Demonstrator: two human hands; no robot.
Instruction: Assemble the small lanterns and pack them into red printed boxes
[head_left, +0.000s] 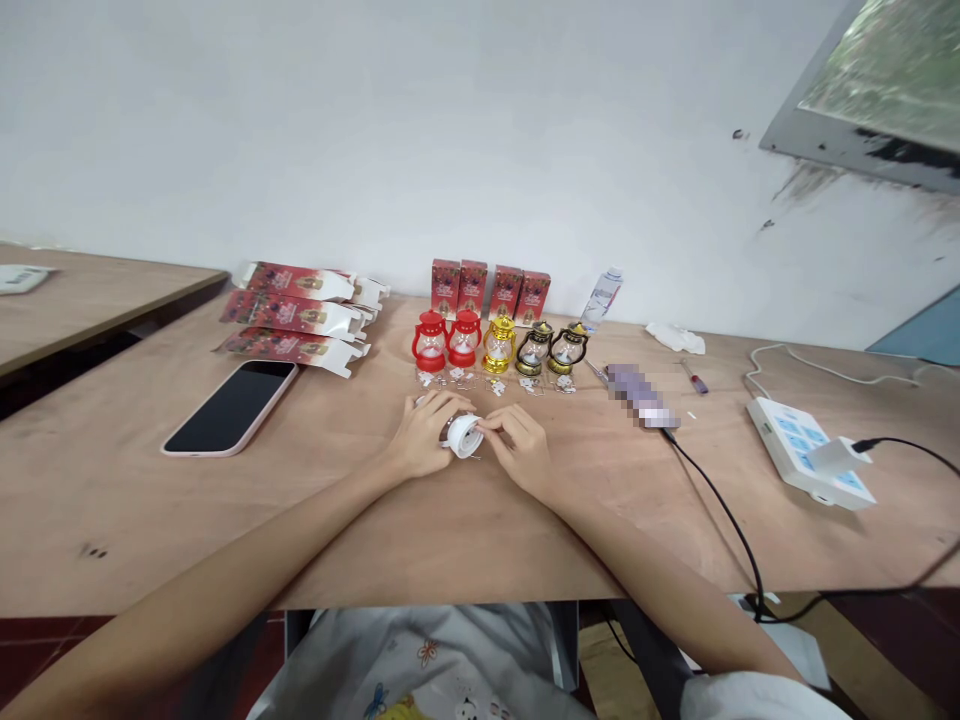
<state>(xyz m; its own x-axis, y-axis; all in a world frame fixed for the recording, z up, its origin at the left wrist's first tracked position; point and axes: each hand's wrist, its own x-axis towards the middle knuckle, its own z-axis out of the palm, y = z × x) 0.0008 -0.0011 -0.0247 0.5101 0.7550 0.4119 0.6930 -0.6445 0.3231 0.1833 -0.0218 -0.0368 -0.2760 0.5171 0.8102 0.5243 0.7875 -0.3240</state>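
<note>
A small white lantern (463,436) lies tipped on its side on the wooden table (450,530), held between both hands. My left hand (422,438) wraps round its left end with curled fingers. My right hand (520,448) pinches its right side with fingertips pressed together. Just beyond stands a row of toy lanterns: two red lanterns (445,344), a gold lantern (499,345) and two dark bronze lanterns (551,348), each with small tags in front.
Upright red boxes (490,289) stand behind the lanterns; flattened red boxes (300,318) are stacked at left. A phone (231,407) lies face up. A power strip (810,452) with cables, a small screwdriver (694,376), a water bottle (601,297) and a tissue (675,337) are at right.
</note>
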